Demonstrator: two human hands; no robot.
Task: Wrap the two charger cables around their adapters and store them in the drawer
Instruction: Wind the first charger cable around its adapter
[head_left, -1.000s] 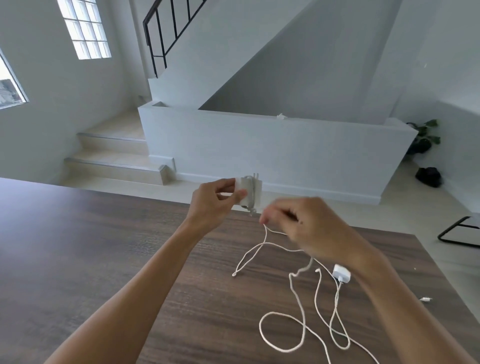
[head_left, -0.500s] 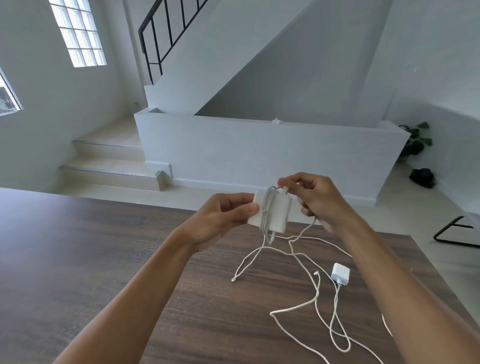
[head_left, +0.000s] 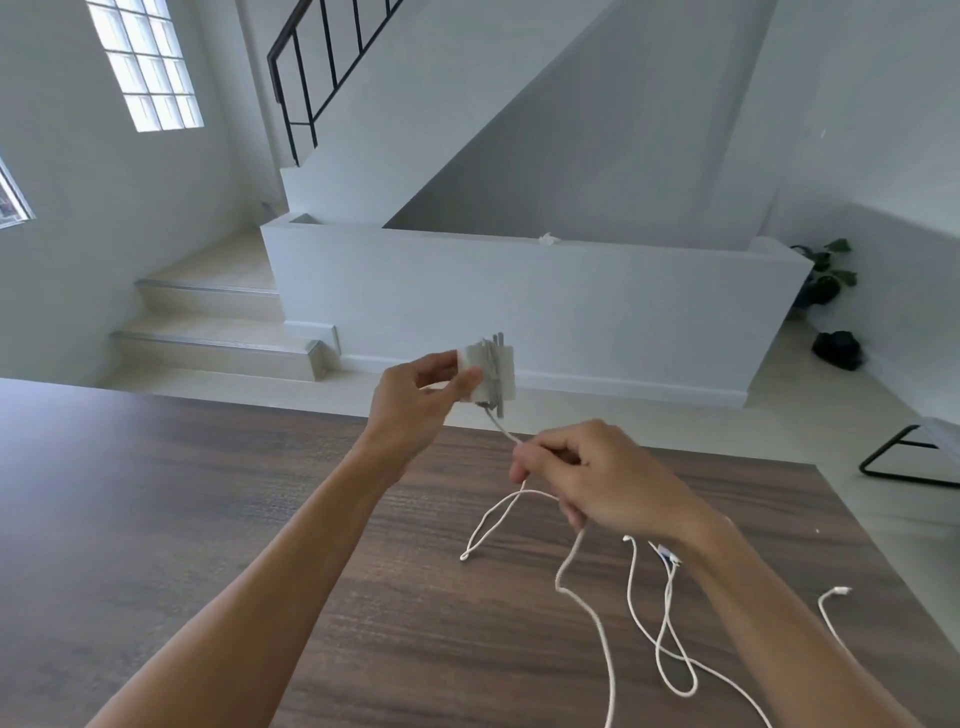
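Head view: the left hand pinches a white power adapter aloft — already banded with several cable turns — while the right hand, just below it, grips the white cable, likely feeding slack; a second charger cable lies loose on the wooden table.

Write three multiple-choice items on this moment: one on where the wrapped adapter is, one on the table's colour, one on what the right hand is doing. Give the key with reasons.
1. Where is the adapter?
A. flat on the table
B. held up in the left hand
C. on the stairs

2. The table is:
A. dark brown wood
B. white
C. glass

3. The right hand:
A. lies flat and empty
B. grips the cable
C. holds a plug

Key: B, the left hand pinches it above the table; A, brown grain shows; B, its fingers curl round the cable running from the adapter.
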